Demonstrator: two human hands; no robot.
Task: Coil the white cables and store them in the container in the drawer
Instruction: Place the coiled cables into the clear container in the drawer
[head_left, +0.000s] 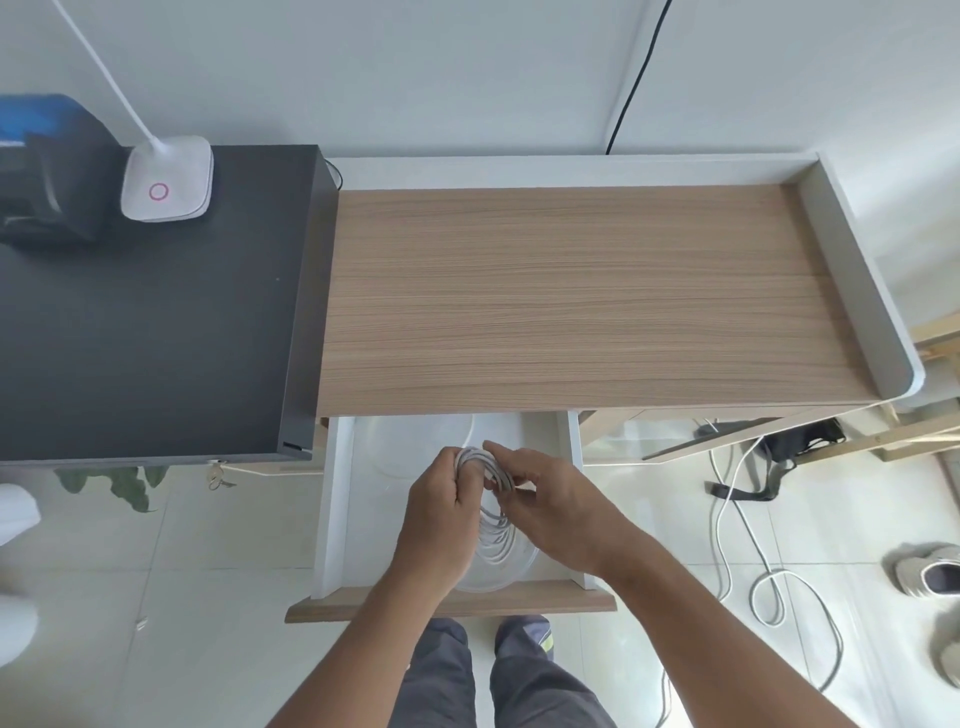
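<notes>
Both hands, the left hand (441, 499) and the right hand (545, 499), hold a coiled white cable (491, 519) tight over the clear container (395, 447) in the open drawer (337, 493). The coil looks done, but it still has to go in. Another white cable (769, 577) lies on the floor.

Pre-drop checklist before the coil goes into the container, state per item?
1. Drawer pulled open: ok.
2. Clear container sits in the drawer below the hands: ok.
3. White cable coil gathered in loops: ok.
4. Left hand grips the coil: ok.
5. Right hand pinches the coil's top strands: ok.
6. Loose end tucked in or secured: cannot tell, hidden by the fingers.
</notes>
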